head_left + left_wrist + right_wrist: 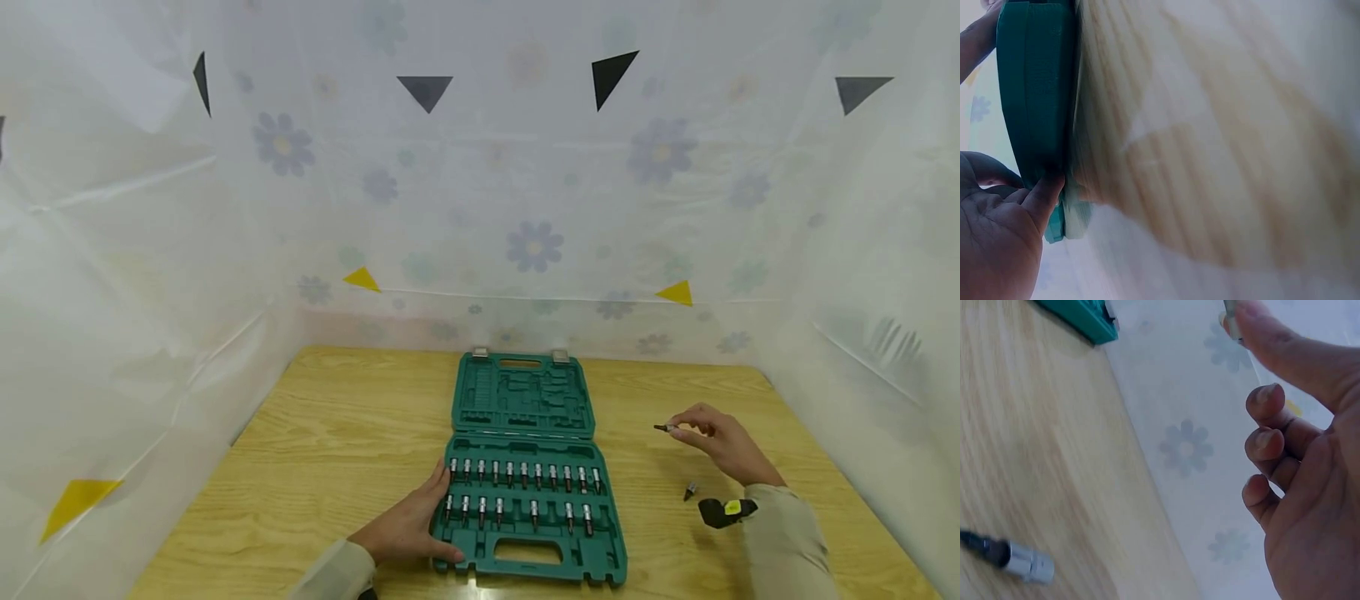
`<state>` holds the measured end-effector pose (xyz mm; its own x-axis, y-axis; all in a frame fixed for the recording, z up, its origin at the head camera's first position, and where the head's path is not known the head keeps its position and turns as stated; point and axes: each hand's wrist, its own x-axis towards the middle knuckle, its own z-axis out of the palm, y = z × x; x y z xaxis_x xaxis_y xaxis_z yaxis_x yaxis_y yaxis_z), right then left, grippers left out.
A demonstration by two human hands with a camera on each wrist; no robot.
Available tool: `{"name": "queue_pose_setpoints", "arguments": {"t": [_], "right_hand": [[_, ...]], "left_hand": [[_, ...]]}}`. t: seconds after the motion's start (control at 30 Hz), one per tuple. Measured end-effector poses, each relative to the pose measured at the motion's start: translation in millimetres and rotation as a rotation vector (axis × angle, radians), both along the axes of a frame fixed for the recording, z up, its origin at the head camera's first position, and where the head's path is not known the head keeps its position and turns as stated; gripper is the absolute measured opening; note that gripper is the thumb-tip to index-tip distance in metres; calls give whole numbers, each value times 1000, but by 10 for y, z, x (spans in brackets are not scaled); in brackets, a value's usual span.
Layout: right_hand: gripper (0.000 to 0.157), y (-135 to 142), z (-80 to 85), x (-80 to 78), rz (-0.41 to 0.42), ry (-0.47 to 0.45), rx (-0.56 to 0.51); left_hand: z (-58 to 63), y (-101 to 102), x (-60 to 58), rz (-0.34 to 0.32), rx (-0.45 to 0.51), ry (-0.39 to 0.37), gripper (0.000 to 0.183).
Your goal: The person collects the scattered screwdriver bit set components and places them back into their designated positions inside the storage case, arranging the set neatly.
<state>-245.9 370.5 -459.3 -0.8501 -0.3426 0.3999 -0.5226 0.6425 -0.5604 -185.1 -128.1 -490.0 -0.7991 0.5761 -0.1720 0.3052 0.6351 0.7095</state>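
Note:
A green socket case [522,358] lies unfolded on the table, with two rows of silver bit sockets with dark tips [524,475] in its near half. My left hand [408,521] grips the case at its near left side, thumb by the front corner and fingers along the left edge. In the left wrist view, the thumb presses on the case's side wall [1035,94]. To the right of the case, my right hand [716,437] pinches a bit socket [663,427] between thumb and forefinger, dark tip pointing left. A second bit socket [1027,562] lies on the table below that hand.
The wood-grain table [337,425] is bounded by white sheeting with flowers [534,247] at the back and sides. The case's far half [525,392] has moulded recesses and two metal latches [560,356]. A near-edge handle slot [528,551] faces me.

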Motion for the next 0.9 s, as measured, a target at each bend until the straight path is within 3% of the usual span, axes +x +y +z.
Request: {"name": "queue_pose_setpoints", "arguments": {"t": [0.23, 0.63, 0.9], "right_hand": [[19, -175, 66, -97, 102, -8, -13], [19, -544, 108, -205, 385, -37, -76], [20, -798, 45, -310, 482, -72, -76]], "left_hand": [[5, -5, 3, 0, 2, 2, 118], [9, 6, 2, -5, -3, 1, 117], [1, 2, 5, 1, 0, 4, 118]]}}
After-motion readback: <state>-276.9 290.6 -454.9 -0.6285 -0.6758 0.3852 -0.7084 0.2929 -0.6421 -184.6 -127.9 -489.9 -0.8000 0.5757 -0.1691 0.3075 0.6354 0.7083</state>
